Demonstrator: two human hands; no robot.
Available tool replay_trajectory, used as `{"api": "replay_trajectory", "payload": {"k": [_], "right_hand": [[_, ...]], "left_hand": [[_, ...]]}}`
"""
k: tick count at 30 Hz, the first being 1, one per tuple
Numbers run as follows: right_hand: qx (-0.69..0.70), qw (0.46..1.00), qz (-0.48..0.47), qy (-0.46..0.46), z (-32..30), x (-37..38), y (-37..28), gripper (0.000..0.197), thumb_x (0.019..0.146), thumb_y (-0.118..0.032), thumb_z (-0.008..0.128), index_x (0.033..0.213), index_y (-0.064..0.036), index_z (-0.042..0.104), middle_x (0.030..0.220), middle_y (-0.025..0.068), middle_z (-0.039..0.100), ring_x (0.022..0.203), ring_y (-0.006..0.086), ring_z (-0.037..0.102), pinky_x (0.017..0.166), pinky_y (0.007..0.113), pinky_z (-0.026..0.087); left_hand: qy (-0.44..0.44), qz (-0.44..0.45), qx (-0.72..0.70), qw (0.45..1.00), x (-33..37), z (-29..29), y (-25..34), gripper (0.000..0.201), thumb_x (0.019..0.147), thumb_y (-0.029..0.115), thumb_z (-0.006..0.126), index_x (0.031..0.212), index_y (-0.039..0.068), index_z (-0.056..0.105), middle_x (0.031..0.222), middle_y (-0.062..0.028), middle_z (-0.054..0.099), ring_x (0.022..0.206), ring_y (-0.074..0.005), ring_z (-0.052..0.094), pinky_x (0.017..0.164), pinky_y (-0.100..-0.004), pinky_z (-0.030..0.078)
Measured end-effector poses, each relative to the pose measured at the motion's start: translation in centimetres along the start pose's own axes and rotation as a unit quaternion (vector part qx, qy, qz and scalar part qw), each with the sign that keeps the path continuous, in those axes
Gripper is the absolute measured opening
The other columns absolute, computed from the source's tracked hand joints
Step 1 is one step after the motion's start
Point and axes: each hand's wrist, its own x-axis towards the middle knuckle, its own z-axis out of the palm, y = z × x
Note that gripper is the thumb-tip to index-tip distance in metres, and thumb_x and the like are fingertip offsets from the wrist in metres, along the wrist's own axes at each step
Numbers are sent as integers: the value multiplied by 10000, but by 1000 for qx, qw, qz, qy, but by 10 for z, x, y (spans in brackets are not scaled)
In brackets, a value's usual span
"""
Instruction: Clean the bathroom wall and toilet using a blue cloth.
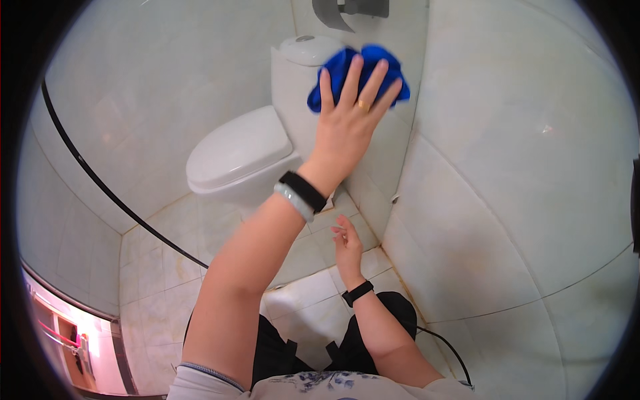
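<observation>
One blue cloth (367, 70) at the far middle of the scene, beneath the left hand (348, 127), overlapping in view the right part of a white toilet tank (291, 87) and the tiled wall just right of it. Runs with its long axis roughly left to right, wider that way than from near to far. Rumpled rather than flat, with two rounded lobes pointing far, and with a blunt left corner dipping toward the near side. Slightly blurred at the edges; impossible to tell whether touching tank or wall behind. On the left hand, fingers splayed wide and laid over the cloth, pointing far and a little right, across the long axis, with a gold ring (363, 105) on one finger. Around the same wrist, a black band (303, 190) beside a pale bracelet (293, 202). Nearer and lower, the right hand (347, 252), loosely open with fingers gently curled and pointing far, well apart from the cloth, above the floor tiles (303, 293). To the left of the left hand, a closed white toilet lid (239, 148), with rounded front toward the near left. Farther still, a grey paper holder (367, 7).
</observation>
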Motion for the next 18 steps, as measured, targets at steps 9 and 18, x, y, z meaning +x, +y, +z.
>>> {"api": "replay_trajectory", "payload": {"k": [9, 18], "right_hand": [[-4, 1000, -1, 22, -8, 2, 2, 472, 796, 146, 457, 1236, -27, 467, 1139, 124, 563, 918, 191, 621, 749, 280, 489], [9, 999, 39, 9, -12, 1, -9, 422, 834, 123, 430, 1226, -28, 472, 1119, 100, 558, 925, 170, 605, 746, 275, 498]], "left_hand": [[-73, 56, 17, 996, -26, 21, 34, 564, 754, 111, 532, 1307, 206, 468, 1408, 30, 301, 1302, -251, 296, 1039, -578, 168], [-196, 180, -11, 964, -101, 34, 48, 591, 772, 162, 516, 1351, 224, 411, 1417, 24, 300, 1331, -227, 262, 1085, -528, 150]]}}
